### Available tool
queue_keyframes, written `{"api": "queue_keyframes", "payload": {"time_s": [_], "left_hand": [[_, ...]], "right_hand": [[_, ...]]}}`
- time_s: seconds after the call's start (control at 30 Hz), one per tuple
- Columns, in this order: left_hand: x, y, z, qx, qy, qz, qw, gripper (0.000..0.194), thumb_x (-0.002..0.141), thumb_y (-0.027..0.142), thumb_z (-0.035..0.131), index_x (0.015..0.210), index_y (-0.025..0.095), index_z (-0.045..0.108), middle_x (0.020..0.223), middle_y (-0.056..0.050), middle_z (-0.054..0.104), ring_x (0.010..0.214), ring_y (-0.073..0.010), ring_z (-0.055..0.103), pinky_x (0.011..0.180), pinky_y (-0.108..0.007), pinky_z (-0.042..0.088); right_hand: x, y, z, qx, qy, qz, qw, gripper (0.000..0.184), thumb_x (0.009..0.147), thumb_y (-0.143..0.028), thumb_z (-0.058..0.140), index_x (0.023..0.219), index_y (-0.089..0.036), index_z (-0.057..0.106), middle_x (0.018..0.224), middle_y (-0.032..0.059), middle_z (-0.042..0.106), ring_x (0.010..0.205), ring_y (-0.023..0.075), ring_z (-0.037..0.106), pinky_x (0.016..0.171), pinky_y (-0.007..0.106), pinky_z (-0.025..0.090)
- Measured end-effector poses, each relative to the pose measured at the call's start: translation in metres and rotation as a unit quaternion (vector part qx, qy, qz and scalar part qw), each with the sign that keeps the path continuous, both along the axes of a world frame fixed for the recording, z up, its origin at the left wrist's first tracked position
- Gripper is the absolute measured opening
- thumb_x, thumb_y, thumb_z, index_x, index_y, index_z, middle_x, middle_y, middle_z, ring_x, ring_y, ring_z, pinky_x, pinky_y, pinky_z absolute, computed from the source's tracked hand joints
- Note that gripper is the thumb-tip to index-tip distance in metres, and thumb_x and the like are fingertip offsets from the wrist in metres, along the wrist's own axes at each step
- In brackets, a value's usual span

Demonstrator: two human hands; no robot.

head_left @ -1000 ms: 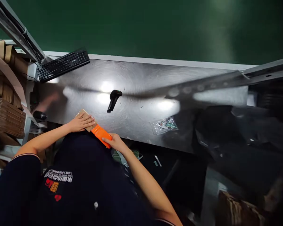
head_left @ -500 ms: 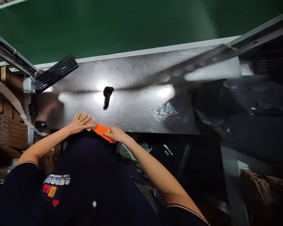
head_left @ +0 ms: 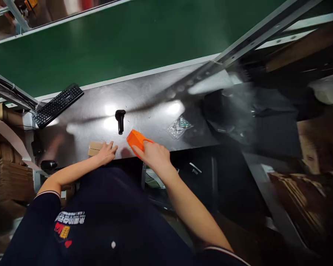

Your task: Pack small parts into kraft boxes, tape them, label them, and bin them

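A small brown cardboard box (head_left: 94, 148) lies flat near the front edge of the metal table. My left hand (head_left: 107, 153) rests at its right end, fingers spread, covering that end. In my right hand (head_left: 155, 155) is an orange tape dispenser (head_left: 136, 139), tilted up at the table's front edge and apart from the box. The fingers wrap around its near part and hide some of it. Beyond both hands a black barcode scanner (head_left: 120, 120) lies on the table.
A clear bag of small parts (head_left: 180, 126) lies to the right. At the left are a black keyboard (head_left: 59, 105), a mouse (head_left: 49, 164) and stacked cardboard (head_left: 16, 181). A green panel (head_left: 127, 40) runs behind the metal table (head_left: 147, 98). Dark plastic (head_left: 227, 111) covers the right end.
My right hand has lifted the tape dispenser away from the box, up and to the right. My left hand has slid to the box's right end. The camera view has shifted.
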State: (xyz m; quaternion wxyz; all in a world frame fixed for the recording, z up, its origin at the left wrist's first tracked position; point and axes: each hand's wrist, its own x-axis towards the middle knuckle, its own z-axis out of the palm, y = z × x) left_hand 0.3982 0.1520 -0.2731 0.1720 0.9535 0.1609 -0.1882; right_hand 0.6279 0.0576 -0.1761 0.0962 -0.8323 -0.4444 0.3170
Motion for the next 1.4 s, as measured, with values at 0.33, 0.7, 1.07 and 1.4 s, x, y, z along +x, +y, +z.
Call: {"api": "queue_keyframes", "payload": {"time_s": [0.33, 0.7, 1.07, 1.4], "left_hand": [[-0.104, -0.007, -0.047, -0.095, -0.143, 0.095, 0.981, 0.042, 0.108, 0.028, 0.049, 0.145, 0.040, 0.066, 0.155, -0.006, 0.061, 0.149, -0.0281, 0.053, 0.130, -0.061, 0.031], [-0.071, -0.022, 0.029, -0.506, -0.267, 0.526, 0.630, 0.061, 0.081, 0.072, 0.076, 0.099, 0.014, 0.080, 0.098, -0.009, 0.073, 0.085, -0.0181, 0.064, 0.069, -0.027, 0.051], [-0.078, -0.016, 0.049, -0.384, -0.389, 0.481, 0.686, 0.040, 0.089, 0.051, 0.077, 0.071, 0.016, 0.069, 0.088, -0.005, 0.065, 0.079, -0.0148, 0.058, 0.078, -0.031, 0.050], [-0.157, 0.114, -0.003, -0.141, -0.215, 0.592, 0.764, 0.025, 0.090, 0.030, 0.068, 0.070, 0.016, 0.072, 0.089, -0.004, 0.060, 0.087, -0.0173, 0.058, 0.087, -0.030, 0.049]], "right_hand": [[0.004, -0.084, -0.073, 0.066, 0.162, -0.159, 0.972, 0.055, 0.080, -0.076, 0.055, 0.069, -0.022, 0.063, 0.062, 0.0097, 0.067, 0.060, 0.0255, 0.063, 0.058, 0.035, 0.044], [-0.050, -0.040, -0.010, 0.046, 0.404, 0.109, 0.907, 0.049, 0.079, -0.063, 0.078, 0.087, -0.015, 0.071, 0.073, 0.0028, 0.064, 0.064, 0.0165, 0.052, 0.060, 0.030, 0.043], [-0.053, -0.026, 0.003, 0.021, 0.377, 0.179, 0.909, 0.051, 0.082, -0.064, 0.075, 0.091, -0.014, 0.071, 0.073, 0.0014, 0.059, 0.063, 0.0141, 0.047, 0.057, 0.027, 0.040], [0.003, 0.005, -0.070, -0.068, 0.332, 0.134, 0.931, 0.055, 0.071, -0.070, 0.077, 0.078, -0.016, 0.066, 0.065, -0.0007, 0.054, 0.062, 0.0135, 0.042, 0.058, 0.028, 0.031]]}}
